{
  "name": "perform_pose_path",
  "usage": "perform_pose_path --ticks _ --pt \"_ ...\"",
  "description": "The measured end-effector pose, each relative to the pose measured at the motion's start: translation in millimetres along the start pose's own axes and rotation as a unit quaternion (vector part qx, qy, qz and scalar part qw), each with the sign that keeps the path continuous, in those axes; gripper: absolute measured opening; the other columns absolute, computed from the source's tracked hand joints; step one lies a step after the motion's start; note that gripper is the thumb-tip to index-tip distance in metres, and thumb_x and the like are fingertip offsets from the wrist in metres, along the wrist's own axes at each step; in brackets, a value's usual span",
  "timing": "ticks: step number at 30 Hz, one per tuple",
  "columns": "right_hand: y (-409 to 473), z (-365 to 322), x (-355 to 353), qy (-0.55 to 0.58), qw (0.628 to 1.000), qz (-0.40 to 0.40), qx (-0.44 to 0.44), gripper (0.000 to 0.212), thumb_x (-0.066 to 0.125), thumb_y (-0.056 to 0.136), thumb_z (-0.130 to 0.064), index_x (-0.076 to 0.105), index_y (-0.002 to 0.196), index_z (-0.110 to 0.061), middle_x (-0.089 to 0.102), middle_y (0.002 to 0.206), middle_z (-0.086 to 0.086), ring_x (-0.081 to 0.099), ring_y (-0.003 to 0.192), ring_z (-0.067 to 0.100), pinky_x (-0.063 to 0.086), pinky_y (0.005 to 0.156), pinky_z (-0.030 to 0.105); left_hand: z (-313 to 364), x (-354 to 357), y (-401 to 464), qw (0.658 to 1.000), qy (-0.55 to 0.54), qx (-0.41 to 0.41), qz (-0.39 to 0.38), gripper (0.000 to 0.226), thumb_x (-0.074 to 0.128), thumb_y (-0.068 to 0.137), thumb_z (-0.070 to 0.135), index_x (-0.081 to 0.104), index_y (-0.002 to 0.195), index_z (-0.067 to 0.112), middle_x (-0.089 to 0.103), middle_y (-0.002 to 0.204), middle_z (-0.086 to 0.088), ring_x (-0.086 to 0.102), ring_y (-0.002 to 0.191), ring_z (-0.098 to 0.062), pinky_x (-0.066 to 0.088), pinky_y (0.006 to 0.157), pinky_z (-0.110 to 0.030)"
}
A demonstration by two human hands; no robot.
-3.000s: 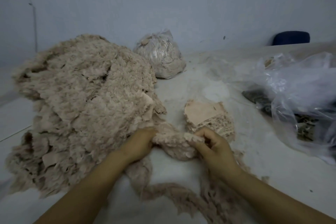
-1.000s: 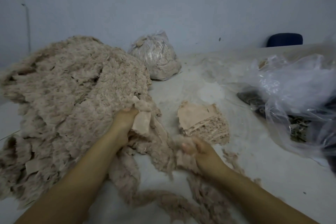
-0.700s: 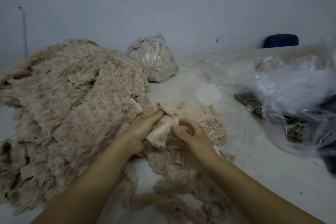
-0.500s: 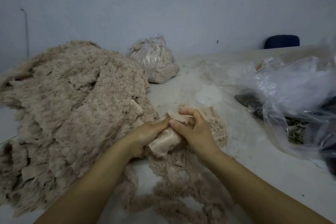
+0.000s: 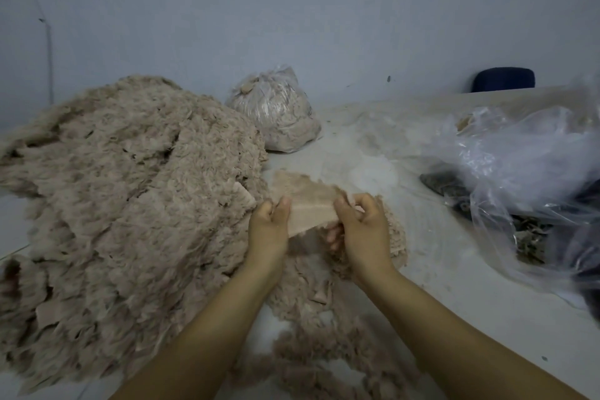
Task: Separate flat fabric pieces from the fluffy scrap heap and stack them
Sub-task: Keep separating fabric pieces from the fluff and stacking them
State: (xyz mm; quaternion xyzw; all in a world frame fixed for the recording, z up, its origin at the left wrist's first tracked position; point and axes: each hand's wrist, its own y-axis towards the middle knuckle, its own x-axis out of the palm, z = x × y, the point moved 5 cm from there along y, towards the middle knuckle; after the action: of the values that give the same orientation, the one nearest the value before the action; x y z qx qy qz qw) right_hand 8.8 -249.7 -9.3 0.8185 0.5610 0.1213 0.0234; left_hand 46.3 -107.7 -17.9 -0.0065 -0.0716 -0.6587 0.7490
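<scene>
Scrap heap (image 5: 123, 204) appeared as matt, shaggy beige pile cloth. The held flat piece (image 5: 308, 208) showed smooth, finely ribbed woven backing. Both plastic bags (image 5: 519, 153) were clear, glossy, crinkled film.

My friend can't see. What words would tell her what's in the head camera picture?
Two bare hands, the left hand and right hand, pinch a flat beige fabric piece stretched between them above a table. A big fluffy scrap heap lies to the left, a small stack of flat pieces sits behind the right hand, and clear plastic bags lie to the right.
</scene>
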Motion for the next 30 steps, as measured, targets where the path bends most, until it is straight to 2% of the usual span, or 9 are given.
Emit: perform_pose_path --ticks 3,6,10,14,17,20,23,27,30 --pt "16 -12 -17 -0.138 0.987 0.051 -0.063 0.036 0.056 0.094 -0.029 0.042 0.065 -0.014 0.05 0.051 0.001 0.044 0.046 0.011 0.036 0.049 0.027 2 3 3 0.994 0.083 0.067 0.013 0.029 0.052 0.096 0.025 0.06 0.089 -0.002 0.061 0.08 -0.016 0.057 0.072 -0.023 0.048 0.068 -0.04" --pt "38 -14 -35 -0.24 0.966 0.082 -0.054 0.039 0.058 0.092 -0.035 0.042 0.062 -0.014 0.046 0.055 -0.002 0.043 0.056 0.014 0.031 0.052 0.029 -2 18 3 0.983 0.16 0.085 0.013 0.035 0.049 0.097 0.03 0.056 0.079 0.001 0.061 0.076 -0.019 0.056 0.068 -0.028 0.046 0.066 -0.04" --pt "58 -7 -55 -0.321 0.942 0.095 -0.026 0.021 0.057 0.09 -0.031 0.054 0.073 -0.018 0.058 0.07 -0.007 0.056 0.078 0.021 0.032 0.063 0.03 -15 39 4 0.967 0.243 0.082 0.0 0.036 0.045 0.098 0.027 0.035 0.066 0.014 0.042 0.062 -0.004 0.042 0.058 -0.02 0.029 0.053 -0.03" --pt "58 0 -63 -0.384 0.919 0.084 -0.007 0.016 0.054 0.092 -0.03 0.055 0.1 -0.017 0.064 0.086 0.006 0.061 0.088 0.027 0.037 0.067 0.03 -30 49 2 0.959 0.276 0.06 -0.012 0.035 0.044 0.098 0.028 0.03 0.066 0.02 0.04 0.063 0.002 0.039 0.057 -0.014 0.025 0.046 -0.023" --pt "41 -14 -50 -0.426 0.885 0.108 -0.153 0.028 0.052 0.095 -0.025 0.048 0.121 -0.016 0.06 0.093 0.006 0.059 0.086 0.024 0.042 0.07 0.032 -35 53 0 0.961 0.268 0.059 -0.022 0.032 0.045 0.097 0.029 0.033 0.068 0.022 0.042 0.064 0.003 0.04 0.057 -0.013 0.028 0.05 -0.03" --pt "25 -17 -14 -0.378 0.882 -0.02 -0.281 0.031 0.046 0.097 -0.022 0.054 0.125 -0.011 0.058 0.108 0.005 0.055 0.098 0.019 0.043 0.086 0.034 -35 59 1 0.962 0.263 0.055 -0.04 0.026 0.043 0.098 0.033 0.044 0.083 0.012 0.053 0.072 -0.001 0.048 0.064 -0.017 0.034 0.051 -0.027" --pt "33 13 -5 -0.46 0.854 -0.156 -0.186 0.04 0.032 0.104 -0.03 0.042 0.141 -0.018 0.047 0.141 0.001 0.036 0.133 0.019 0.019 0.113 0.04 -39 61 2 0.97 0.235 0.034 -0.048 0.019 0.041 0.099 0.029 0.046 0.092 0.012 0.06 0.081 -0.009 0.053 0.065 -0.019 0.04 0.054 -0.03" --pt "38 58 -22 -0.614 0.75 -0.229 -0.093 0.049 0.015 0.103 -0.042 0.015 0.151 -0.032 0.016 0.158 -0.012 0.006 0.146 0.016 -0.004 0.114 0.047 -53 49 -1 0.984 0.177 -0.001 -0.03 0.017 0.049 0.097 0.03 0.046 0.097 0.013 0.06 0.085 -0.006 0.054 0.061 -0.014 0.044 0.052 -0.023" --pt "40 70 -26 -0.636 0.731 -0.231 -0.087 0.051 0.012 0.101 -0.048 0.009 0.151 -0.037 0.008 0.159 -0.014 0.0 0.147 0.016 -0.005 0.113 0.053 -60 39 -4 0.987 0.158 -0.019 -0.033 0.019 0.057 0.092 0.032 0.049 0.095 0.015 0.058 0.083 -0.007 0.051 0.055 -0.012 0.043 0.051 -0.026"
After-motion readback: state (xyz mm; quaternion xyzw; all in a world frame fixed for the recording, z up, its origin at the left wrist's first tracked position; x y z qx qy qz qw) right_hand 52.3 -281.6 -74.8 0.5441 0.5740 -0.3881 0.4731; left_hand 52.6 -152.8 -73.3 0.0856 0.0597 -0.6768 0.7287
